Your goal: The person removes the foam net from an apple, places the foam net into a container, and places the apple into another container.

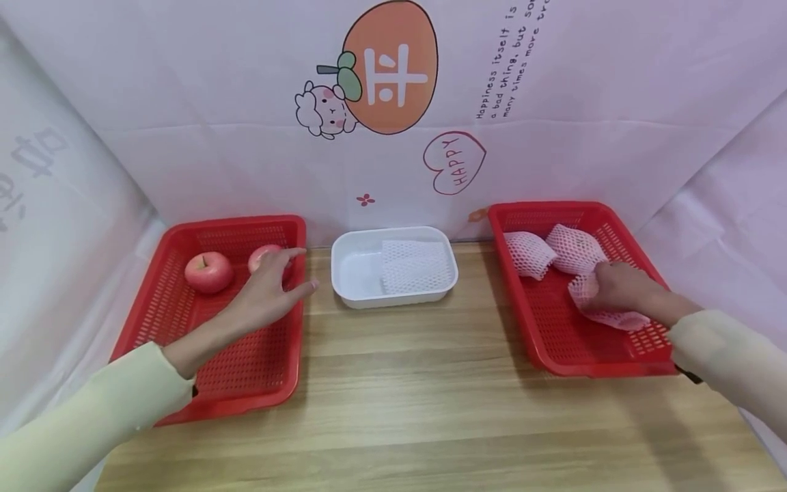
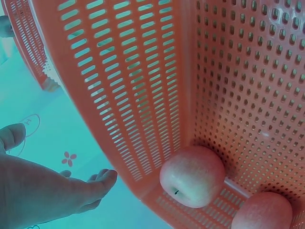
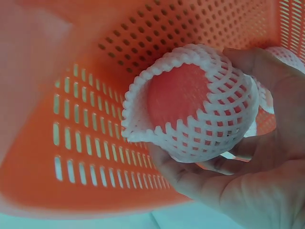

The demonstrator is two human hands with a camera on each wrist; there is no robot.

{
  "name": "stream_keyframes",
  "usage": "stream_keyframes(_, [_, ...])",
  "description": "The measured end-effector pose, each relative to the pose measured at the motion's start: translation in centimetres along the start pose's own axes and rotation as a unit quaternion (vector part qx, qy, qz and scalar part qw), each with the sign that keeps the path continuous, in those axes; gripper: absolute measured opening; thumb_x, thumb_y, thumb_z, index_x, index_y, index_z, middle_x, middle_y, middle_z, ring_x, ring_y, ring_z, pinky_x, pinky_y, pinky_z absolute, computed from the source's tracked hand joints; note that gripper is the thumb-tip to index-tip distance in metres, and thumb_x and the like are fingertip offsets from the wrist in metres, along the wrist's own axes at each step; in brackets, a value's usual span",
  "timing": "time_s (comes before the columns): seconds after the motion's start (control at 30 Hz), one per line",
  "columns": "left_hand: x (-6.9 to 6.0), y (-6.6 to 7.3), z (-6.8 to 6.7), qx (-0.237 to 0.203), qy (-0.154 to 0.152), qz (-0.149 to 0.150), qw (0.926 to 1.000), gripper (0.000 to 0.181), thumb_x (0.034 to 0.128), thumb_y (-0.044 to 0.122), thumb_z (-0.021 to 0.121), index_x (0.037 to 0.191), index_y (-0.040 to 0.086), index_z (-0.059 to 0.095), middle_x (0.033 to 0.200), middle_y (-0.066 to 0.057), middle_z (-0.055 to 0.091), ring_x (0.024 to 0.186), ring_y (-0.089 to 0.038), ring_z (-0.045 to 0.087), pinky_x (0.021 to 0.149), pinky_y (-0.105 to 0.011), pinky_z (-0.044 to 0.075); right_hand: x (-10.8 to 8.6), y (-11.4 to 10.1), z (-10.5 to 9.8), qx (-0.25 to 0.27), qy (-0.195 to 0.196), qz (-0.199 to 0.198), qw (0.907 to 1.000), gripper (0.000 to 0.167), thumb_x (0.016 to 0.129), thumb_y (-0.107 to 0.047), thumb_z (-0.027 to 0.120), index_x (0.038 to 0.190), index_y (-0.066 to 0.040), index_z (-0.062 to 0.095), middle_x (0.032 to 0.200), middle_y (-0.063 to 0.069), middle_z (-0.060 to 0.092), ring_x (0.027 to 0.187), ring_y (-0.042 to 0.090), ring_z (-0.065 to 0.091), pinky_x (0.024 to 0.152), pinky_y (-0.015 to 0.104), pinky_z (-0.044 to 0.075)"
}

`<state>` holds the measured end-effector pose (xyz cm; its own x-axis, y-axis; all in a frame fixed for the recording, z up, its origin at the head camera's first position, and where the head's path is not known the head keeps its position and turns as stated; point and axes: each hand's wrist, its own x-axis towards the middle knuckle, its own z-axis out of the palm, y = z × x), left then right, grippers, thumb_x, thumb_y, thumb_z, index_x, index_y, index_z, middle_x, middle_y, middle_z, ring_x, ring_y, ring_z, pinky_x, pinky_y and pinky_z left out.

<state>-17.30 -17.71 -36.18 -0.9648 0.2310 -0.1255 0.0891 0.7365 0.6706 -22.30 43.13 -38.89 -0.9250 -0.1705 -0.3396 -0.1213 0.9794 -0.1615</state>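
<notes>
In the head view my right hand (image 1: 624, 290) is inside the right red basket (image 1: 541, 342), gripping an apple in a white foam net (image 1: 584, 290). The right wrist view shows the fingers curled round this netted apple (image 3: 190, 105), with red skin visible at the net's opening. Two other netted apples (image 1: 529, 254) (image 1: 574, 249) lie behind it. My left hand (image 1: 264, 294), fingers spread and holding nothing, hovers over the right side of the left red basket (image 1: 138, 307). Two bare apples (image 1: 209, 272) (image 2: 192, 176) lie in that basket, one partly behind the hand in the head view.
A white tray (image 1: 356, 301) stands between the baskets at the back of the wooden table (image 1: 418, 396), with a flat white foam net (image 1: 415, 266) in its right part. A printed white cloth (image 1: 246, 137) hangs behind.
</notes>
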Motion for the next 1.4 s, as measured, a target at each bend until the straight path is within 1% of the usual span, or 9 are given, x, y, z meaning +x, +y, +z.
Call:
stream_keyframes(0.17, [0.0,-0.1,0.1,0.0,0.0,-0.003,1.0,0.076,0.1027,0.032,0.068,0.162,0.002,0.031,0.166,-0.025,0.03,0.153,-0.044,0.029,0.116,-0.069,0.039,-0.3,-0.6,-1.2,0.005,0.031,-0.021,0.9993,0.075,0.073,-0.042,0.095,0.115,0.008,0.06,0.092,0.012,0.068,0.078,0.026,0.062,0.068,0.048,0.063])
stream_keyframes(0.43, [0.0,0.1,0.0,-0.004,0.001,-0.006,1.0,0.076,0.103,0.033,0.067,0.163,0.004,0.03,0.167,-0.024,0.029,0.153,-0.044,0.03,0.117,-0.069,0.039,-0.4,-2.0,-3.3,-0.023,0.054,-0.038,0.9975,0.072,0.073,-0.037,0.096,0.114,0.011,0.061,0.091,0.014,0.068,0.076,0.025,0.06,0.067,0.046,0.06])
stream_keyframes(0.6, [-0.1,0.3,-0.2,-0.002,-0.003,-0.008,1.0,0.077,0.1028,0.035,0.067,0.164,0.006,0.029,0.167,-0.023,0.03,0.152,-0.043,0.031,0.115,-0.069,0.041,-0.6,-3.7,-4.8,-0.03,0.082,-0.062,0.9943,0.074,0.07,-0.033,0.097,0.116,0.012,0.062,0.092,0.015,0.07,0.073,0.023,0.061,0.066,0.046,0.062])
stream_keyframes(0.7, [-0.2,0.4,-0.3,-0.002,-0.003,-0.007,1.0,0.078,0.1027,0.035,0.067,0.164,0.006,0.029,0.166,-0.022,0.031,0.151,-0.043,0.032,0.114,-0.069,0.042,-0.7,-5.4,-5.8,-0.038,0.101,-0.074,0.9914,0.074,0.069,-0.032,0.097,0.118,0.013,0.062,0.096,0.019,0.071,0.077,0.026,0.064,0.068,0.048,0.062])
stream_keyframes(0.83, [-0.3,0.7,-0.3,0.0,-0.003,-0.004,1.0,0.077,0.1027,0.035,0.067,0.164,0.006,0.029,0.166,-0.023,0.032,0.151,-0.043,0.032,0.115,-0.069,0.042,-1.2,-8.2,-7.2,-0.049,0.113,-0.089,0.9883,0.078,0.073,-0.032,0.095,0.127,0.012,0.06,0.111,0.028,0.068,0.094,0.037,0.065,0.076,0.055,0.06])
stream_keyframes(0.97, [-0.5,1.0,0.0,-0.008,-0.011,-0.003,0.9999,0.079,0.1026,0.036,0.067,0.164,0.005,0.028,0.167,-0.024,0.029,0.152,-0.044,0.031,0.115,-0.07,0.041,-1.6,-11.5,-7.9,-0.05,0.113,-0.105,0.9867,0.081,0.072,-0.035,0.095,0.132,0.006,0.06,0.119,0.026,0.066,0.102,0.038,0.063,0.079,0.055,0.059])
stream_keyframes(1.1, [-0.9,1.2,0.4,-0.017,-0.02,0.0,0.9997,0.08,0.1027,0.036,0.067,0.165,0.004,0.028,0.167,-0.023,0.029,0.153,-0.044,0.03,0.115,-0.071,0.04,-1.9,-14.6,-7.6,-0.045,0.108,-0.12,0.9858,0.086,0.066,-0.035,0.098,0.133,0.002,0.06,0.12,0.023,0.065,0.102,0.036,0.063,0.078,0.055,0.061])
stream_keyframes(1.23, [-1.3,1.6,0.9,-0.02,-0.023,0.016,0.9994,0.078,0.1024,0.033,0.067,0.164,0.004,0.03,0.165,-0.022,0.034,0.152,-0.042,0.031,0.118,-0.07,0.037,-2.4,-17.3,-6.7,-0.029,0.106,-0.138,0.9844,0.092,0.059,-0.033,0.102,0.135,-0.001,0.06,0.122,0.021,0.065,0.105,0.036,0.065,0.077,0.053,0.064])
stream_keyframes(1.4, [-1.7,1.8,1.7,-0.027,-0.015,0.048,0.9984,0.074,0.1007,0.032,0.07,0.161,0.003,0.037,0.16,-0.021,0.041,0.15,-0.04,0.036,0.12,-0.067,0.035,-2.9,-19.8,-5.8,-0.021,0.115,-0.187,0.9753,0.087,0.063,-0.033,0.102,0.135,-0.003,0.063,0.121,0.017,0.067,0.105,0.032,0.067,0.08,0.049,0.065])
